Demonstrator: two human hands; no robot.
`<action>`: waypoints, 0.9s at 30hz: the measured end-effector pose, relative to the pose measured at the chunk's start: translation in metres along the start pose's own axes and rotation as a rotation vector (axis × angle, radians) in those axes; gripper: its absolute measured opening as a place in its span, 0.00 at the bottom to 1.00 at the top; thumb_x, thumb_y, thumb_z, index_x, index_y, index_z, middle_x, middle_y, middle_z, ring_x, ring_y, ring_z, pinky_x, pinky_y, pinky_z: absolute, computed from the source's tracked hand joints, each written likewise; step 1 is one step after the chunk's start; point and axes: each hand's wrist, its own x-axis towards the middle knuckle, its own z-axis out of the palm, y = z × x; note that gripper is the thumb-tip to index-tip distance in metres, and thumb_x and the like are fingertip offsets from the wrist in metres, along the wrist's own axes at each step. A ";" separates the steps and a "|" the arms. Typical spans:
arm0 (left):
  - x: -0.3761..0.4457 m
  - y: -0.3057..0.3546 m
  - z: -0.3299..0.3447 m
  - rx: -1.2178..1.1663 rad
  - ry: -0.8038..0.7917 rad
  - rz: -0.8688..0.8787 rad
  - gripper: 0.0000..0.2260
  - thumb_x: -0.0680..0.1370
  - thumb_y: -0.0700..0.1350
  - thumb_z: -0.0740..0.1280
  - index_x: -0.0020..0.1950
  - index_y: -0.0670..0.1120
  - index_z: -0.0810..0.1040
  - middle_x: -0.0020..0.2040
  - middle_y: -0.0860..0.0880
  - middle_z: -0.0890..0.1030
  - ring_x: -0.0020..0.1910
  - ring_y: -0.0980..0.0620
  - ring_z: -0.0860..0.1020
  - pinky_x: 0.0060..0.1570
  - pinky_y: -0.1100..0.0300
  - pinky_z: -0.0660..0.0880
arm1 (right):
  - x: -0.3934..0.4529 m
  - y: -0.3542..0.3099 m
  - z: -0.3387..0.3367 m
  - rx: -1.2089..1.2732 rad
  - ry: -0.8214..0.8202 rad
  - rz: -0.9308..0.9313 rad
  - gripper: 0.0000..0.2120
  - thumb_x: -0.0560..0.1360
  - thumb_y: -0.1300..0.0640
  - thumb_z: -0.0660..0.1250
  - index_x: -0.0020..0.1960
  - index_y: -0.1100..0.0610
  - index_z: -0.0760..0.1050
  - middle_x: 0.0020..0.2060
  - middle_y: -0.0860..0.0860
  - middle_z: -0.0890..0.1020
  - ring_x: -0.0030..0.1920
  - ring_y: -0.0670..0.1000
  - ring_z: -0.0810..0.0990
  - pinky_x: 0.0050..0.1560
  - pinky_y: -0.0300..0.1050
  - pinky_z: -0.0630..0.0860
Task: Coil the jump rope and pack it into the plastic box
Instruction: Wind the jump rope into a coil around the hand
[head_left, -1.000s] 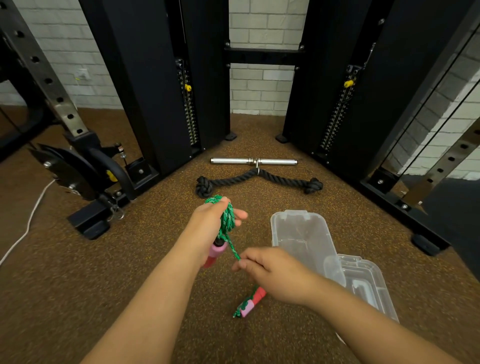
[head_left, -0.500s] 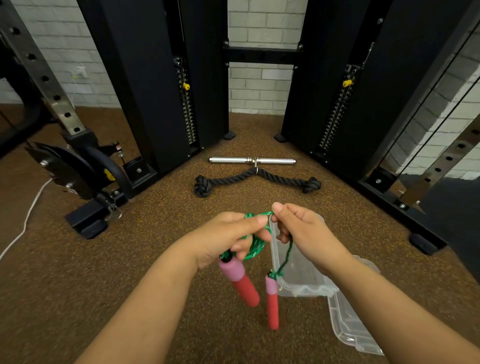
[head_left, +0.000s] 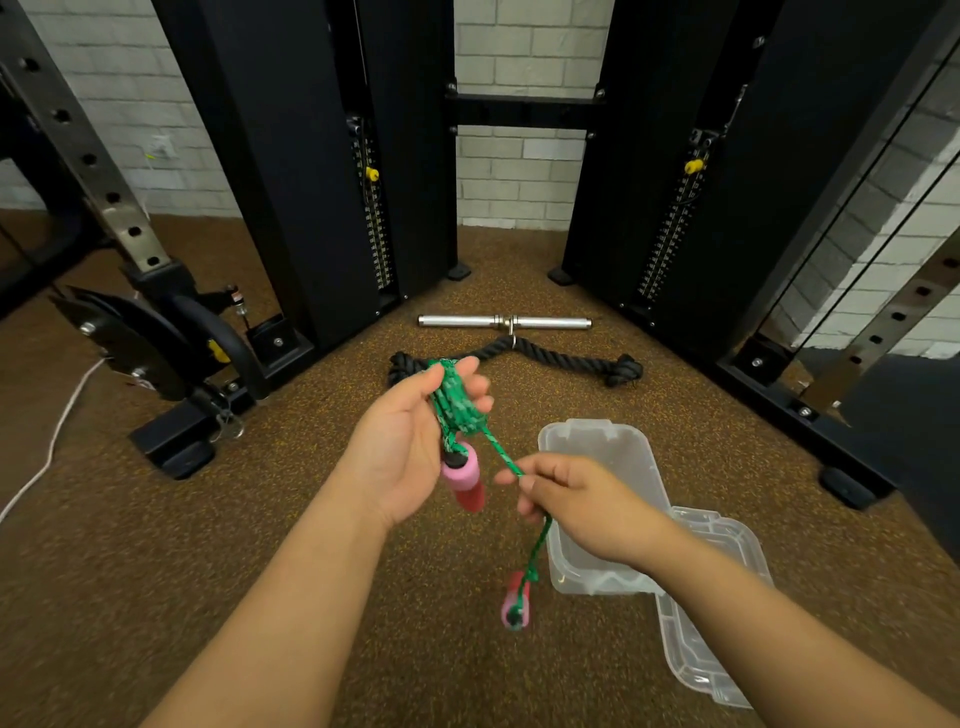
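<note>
The green jump rope (head_left: 456, 402) is bundled in several loops inside my left hand (head_left: 410, 436), which grips the bundle; one pink and red handle (head_left: 464, 479) hangs just under that palm. My right hand (head_left: 576, 499) pinches the free strand lower down to the right. The second pink and red handle (head_left: 516, 601) dangles from that strand near the floor. The clear plastic box (head_left: 605, 457) stands open on the floor to the right, partly behind my right hand. Its clear lid (head_left: 711, 613) lies beside it, nearer me.
A black cable rope attachment (head_left: 558, 356) and a steel bar handle (head_left: 504, 322) lie on the brown rubber floor ahead. Black cable machine columns (head_left: 291, 171) rise on both sides. A black rack foot (head_left: 171, 447) and a white cord (head_left: 57, 436) are at the left.
My right hand has come down and back from the top of the bundle, drawing the free strand out. The second handle has dropped lower and swings. My left hand has turned palm up.
</note>
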 end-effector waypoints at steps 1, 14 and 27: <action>-0.001 0.001 0.000 0.038 0.003 0.014 0.17 0.81 0.47 0.54 0.63 0.41 0.74 0.45 0.47 0.85 0.50 0.49 0.79 0.55 0.54 0.71 | -0.001 0.001 0.001 -0.028 -0.024 0.010 0.13 0.80 0.63 0.57 0.47 0.50 0.78 0.33 0.47 0.77 0.36 0.44 0.75 0.41 0.34 0.73; 0.007 -0.021 -0.026 0.826 -0.033 -0.199 0.35 0.65 0.78 0.53 0.51 0.53 0.79 0.55 0.47 0.80 0.43 0.48 0.79 0.49 0.50 0.73 | -0.016 -0.028 -0.011 0.085 0.047 -0.134 0.10 0.79 0.58 0.60 0.46 0.57 0.80 0.31 0.48 0.79 0.33 0.44 0.73 0.39 0.40 0.73; -0.005 -0.003 0.000 0.639 -0.222 -0.130 0.16 0.79 0.57 0.59 0.38 0.48 0.74 0.22 0.55 0.64 0.25 0.54 0.68 0.35 0.60 0.68 | -0.006 -0.021 -0.013 0.173 0.199 -0.089 0.15 0.80 0.51 0.57 0.39 0.53 0.76 0.27 0.46 0.72 0.31 0.45 0.72 0.43 0.43 0.73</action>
